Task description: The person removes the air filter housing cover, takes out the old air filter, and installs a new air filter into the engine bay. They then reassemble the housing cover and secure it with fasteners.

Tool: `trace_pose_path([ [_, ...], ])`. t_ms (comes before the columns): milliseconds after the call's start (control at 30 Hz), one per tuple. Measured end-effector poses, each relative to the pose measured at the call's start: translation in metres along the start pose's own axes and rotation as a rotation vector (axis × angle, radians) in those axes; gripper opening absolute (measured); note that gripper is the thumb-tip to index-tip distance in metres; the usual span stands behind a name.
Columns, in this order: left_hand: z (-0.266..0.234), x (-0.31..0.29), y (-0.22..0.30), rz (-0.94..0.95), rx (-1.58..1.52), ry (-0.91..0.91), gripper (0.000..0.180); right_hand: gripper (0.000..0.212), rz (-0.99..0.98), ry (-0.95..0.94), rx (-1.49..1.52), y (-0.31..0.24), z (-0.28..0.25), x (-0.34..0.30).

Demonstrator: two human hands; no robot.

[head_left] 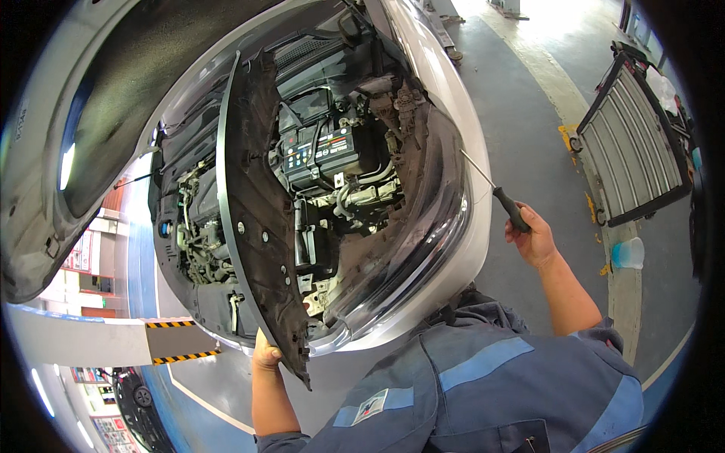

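Note:
My left hand (264, 352) is closed on the near end of a long, curved dark trim panel (260, 198) with a pale outer edge and several small holes. The panel stands up across the car's open engine bay, hiding part of it. In my right hand (536, 240) is a screwdriver (511, 208) with a dark handle, held off to the right of the car. Its long metal shaft points up and left, and the tip shows near the fender edge. Right of the panel, a black car battery (325, 155) sits in the bay, behind the headlight (423, 264).
The raised hood (83, 128) fills the upper left. A grey tool cabinet (638, 140) on wheels stands at the far right, with a translucent plastic container (627, 254) on the floor near it. A yellow-and-black striped lift base (180, 343) is at the lower left, beyond my left hand.

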State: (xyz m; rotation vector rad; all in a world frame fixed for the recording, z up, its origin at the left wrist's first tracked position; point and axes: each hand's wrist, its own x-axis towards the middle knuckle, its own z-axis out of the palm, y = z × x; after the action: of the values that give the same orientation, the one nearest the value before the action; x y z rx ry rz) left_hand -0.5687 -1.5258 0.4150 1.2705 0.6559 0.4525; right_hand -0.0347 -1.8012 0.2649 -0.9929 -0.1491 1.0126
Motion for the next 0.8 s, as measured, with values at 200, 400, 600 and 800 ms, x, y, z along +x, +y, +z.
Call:
trace_pose_path([
  [200, 0.002, 0.022, 0.007, -0.033, 0.18, 0.1, 0.148, 0.05, 0.038, -0.08, 0.033, -0.001, 0.008, 0.014],
  [400, 0.013, 0.064, 0.0, -0.051, 0.666, 0.187, 0.137, 0.036, 0.098, -0.2, -0.018, -0.015, 0.024, 0.035],
  [600, 0.027, 0.095, -0.013, -0.134, 1.161, 0.177, 0.132, 0.022, 0.031, -0.127, -0.04, -0.013, 0.055, 0.061],
  [800, 0.022, 0.109, -0.036, -0.16, 1.284, 0.163, 0.134, 0.022, -0.178, -0.03, -0.333, -0.036, 0.09, 0.12],
])
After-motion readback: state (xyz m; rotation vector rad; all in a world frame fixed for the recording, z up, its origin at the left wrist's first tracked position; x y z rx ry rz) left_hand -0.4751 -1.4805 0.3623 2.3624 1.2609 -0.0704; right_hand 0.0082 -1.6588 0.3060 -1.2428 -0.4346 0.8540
